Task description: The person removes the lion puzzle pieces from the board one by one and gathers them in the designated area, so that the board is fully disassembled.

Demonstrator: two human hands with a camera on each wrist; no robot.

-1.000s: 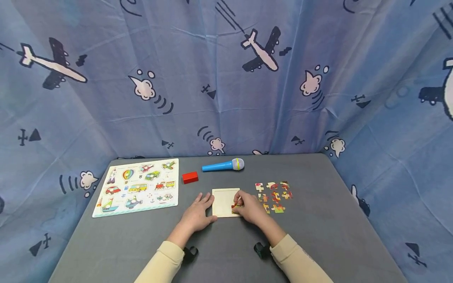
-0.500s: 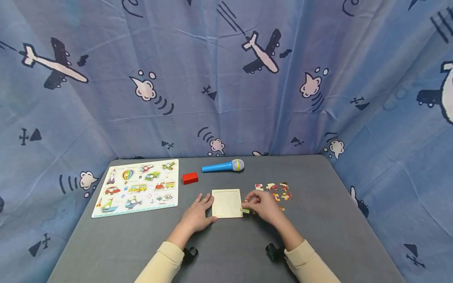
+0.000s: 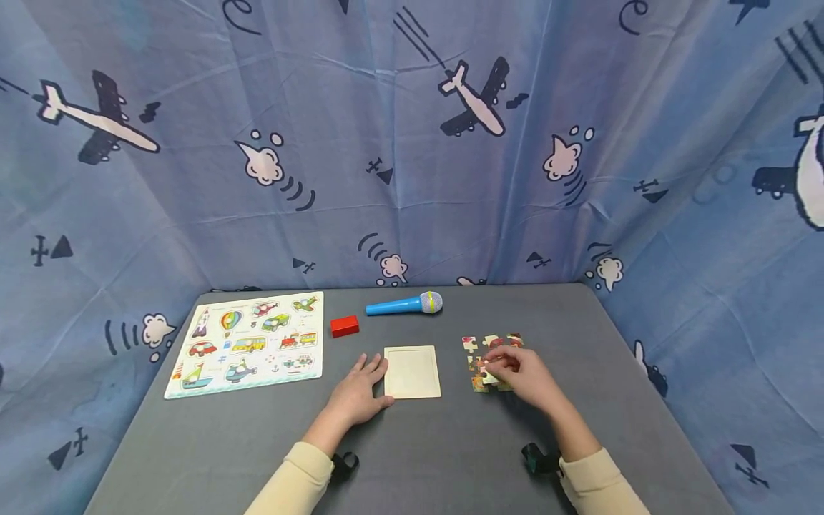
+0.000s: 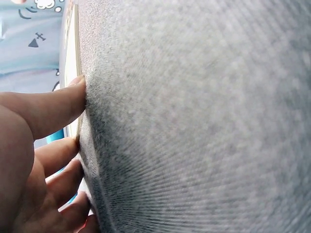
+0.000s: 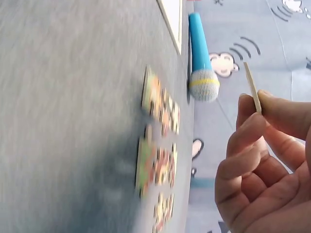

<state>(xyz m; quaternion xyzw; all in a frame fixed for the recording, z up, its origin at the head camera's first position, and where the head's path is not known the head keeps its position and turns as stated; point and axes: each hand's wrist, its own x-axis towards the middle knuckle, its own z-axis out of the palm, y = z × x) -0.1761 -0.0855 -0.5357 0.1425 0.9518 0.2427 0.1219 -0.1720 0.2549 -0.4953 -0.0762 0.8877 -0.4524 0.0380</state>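
Observation:
A pale square puzzle tray (image 3: pixel 412 372) lies in the middle of the table. My left hand (image 3: pixel 357 397) rests flat with fingers spread, its thumb and fingertips at the tray's left edge. To the right, my right hand (image 3: pixel 528 375) pinches a thin jigsaw piece (image 5: pixel 253 90) between thumb and fingertips, seen edge-on in the right wrist view and held above the table. Under and beside that hand, several loose jigsaw pieces (image 3: pixel 469 344) lie in rows, partly hidden by the fingers.
Beyond the tray are a red block (image 3: pixel 344 326) and a blue toy microphone (image 3: pixel 399 305). A picture board (image 3: pixel 244 345) with vehicles lies at the left. A blue curtain (image 3: pixel 386 143) with aeroplanes hangs behind the table.
My right hand has moved rightward with a jigsaw piece, from over the tray's lower right corner to above the loose pieces. The left hand has stayed at the tray's left edge.

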